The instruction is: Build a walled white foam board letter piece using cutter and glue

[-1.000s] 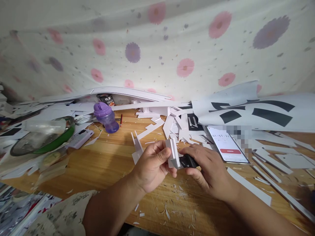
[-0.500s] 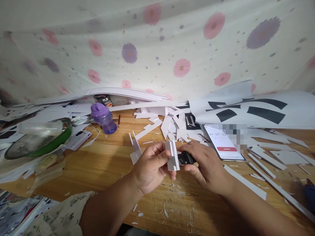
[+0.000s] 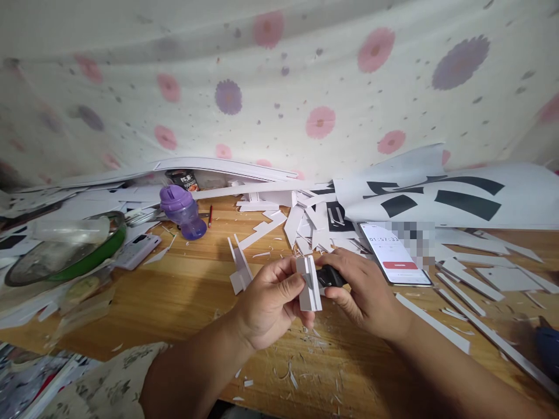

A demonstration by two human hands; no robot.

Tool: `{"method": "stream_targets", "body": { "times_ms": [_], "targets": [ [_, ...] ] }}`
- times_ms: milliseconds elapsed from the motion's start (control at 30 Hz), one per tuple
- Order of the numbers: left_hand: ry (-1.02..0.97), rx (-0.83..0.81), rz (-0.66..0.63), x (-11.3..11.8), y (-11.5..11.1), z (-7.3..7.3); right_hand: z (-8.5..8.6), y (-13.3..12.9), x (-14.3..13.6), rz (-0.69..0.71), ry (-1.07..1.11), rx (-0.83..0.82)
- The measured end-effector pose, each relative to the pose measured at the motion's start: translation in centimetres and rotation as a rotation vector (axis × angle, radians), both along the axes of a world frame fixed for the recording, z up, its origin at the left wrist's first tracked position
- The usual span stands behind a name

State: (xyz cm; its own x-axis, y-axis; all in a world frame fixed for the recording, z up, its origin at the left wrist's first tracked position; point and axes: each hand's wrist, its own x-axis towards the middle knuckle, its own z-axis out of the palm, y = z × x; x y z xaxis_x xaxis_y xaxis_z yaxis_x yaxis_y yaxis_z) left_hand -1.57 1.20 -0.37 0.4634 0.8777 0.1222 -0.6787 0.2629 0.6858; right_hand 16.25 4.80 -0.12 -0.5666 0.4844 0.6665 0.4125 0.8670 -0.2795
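Between thumb and fingers, my left hand (image 3: pixel 273 299) grips a small white board piece (image 3: pixel 309 284), held upright with a ridge or groove down its length. My right hand (image 3: pixel 364 291) is closed around a black-handled tool (image 3: pixel 331 276) just right of the piece. The tool's front end meets or sits behind the piece's right edge, so its tip is hidden. Both hands are above the wooden table (image 3: pixel 183 308). A joined white board part (image 3: pixel 240 267) lies just beyond my left hand.
White offcuts (image 3: pixel 301 227) pile up behind the hands, with strips (image 3: pixel 493 326) to the right. A lit phone (image 3: pixel 395 256) lies right of centre. At left are a purple bottle (image 3: pixel 183 212), a red pencil (image 3: pixel 211 216) and a green-rimmed lid (image 3: pixel 87 256). Shavings (image 3: pixel 292 378) litter the front.
The white board piece has turned slightly and dropped a little in my left hand, showing more of its face. Both hands keep their grip. The view has shifted slightly.
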Motion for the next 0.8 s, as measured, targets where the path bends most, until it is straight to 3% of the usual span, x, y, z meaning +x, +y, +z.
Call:
{"method": "stream_targets", "body": {
  "times_ms": [267, 400, 533, 667, 800],
  "targets": [
    [0.031, -0.017, -0.024, 0.0, 0.0, 0.0, 0.3, -0.1, -0.1, -0.001, 0.015, 0.007],
    [0.043, -0.045, -0.046, 0.3, -0.6, -0.1, -0.3, 0.4, 0.0, -0.020, 0.047, -0.013],
    [0.084, 0.082, -0.139, 0.5, -1.8, 0.1, -1.4, 2.1, 1.3, -0.199, 0.187, -0.163],
    [0.171, 0.105, 0.023, -0.3, -1.6, 0.9, -1.5, 2.9, 2.1, -0.316, 0.265, -0.224],
    [0.299, 0.086, 0.117, -1.1, -0.4, 1.5, -1.1, 1.8, 1.1, -0.235, 0.267, -0.337]
  ]
}}
